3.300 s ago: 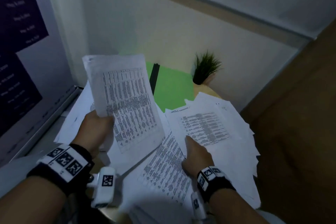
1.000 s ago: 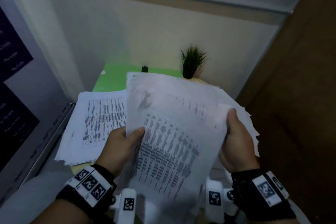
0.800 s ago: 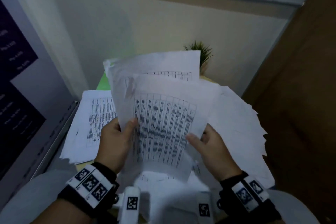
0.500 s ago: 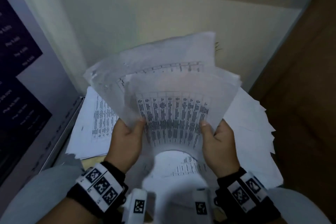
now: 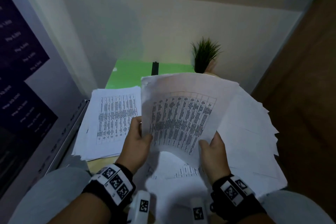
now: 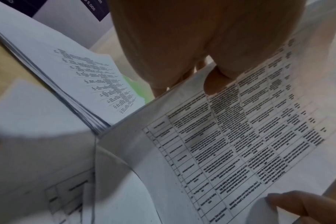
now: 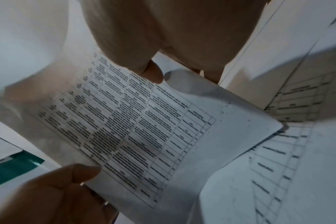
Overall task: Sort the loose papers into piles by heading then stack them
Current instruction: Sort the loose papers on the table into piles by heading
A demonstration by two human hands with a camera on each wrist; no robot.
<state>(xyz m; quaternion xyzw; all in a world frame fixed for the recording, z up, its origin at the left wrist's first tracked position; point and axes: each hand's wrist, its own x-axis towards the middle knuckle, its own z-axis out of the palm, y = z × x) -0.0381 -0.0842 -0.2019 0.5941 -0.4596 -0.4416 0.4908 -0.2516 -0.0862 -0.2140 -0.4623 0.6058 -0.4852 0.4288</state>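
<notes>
A printed sheet with a table (image 5: 181, 116) is held up over the desk by both hands. My left hand (image 5: 138, 138) pinches its left edge, thumb on the front (image 6: 217, 81). My right hand (image 5: 212, 145) pinches its lower right corner, thumb on top (image 7: 152, 71). The sheet (image 6: 230, 144) curls at the bottom. A neat pile of printed papers (image 5: 111, 120) lies on the left of the desk. A loose fanned heap of papers (image 5: 254, 132) spreads beneath and to the right of the held sheet.
A green mat (image 5: 131, 72) covers the far desk, with a small black object (image 5: 155, 68) and a potted grass plant (image 5: 205, 56) behind. A dark poster board (image 5: 20, 78) leans at the left. A brown wooden panel (image 5: 305, 96) stands at the right.
The held papers have come down from high in front of the wall to lower over the heap. One sheet now shows instead of two fanned ones. Both hands keep pinching it.
</notes>
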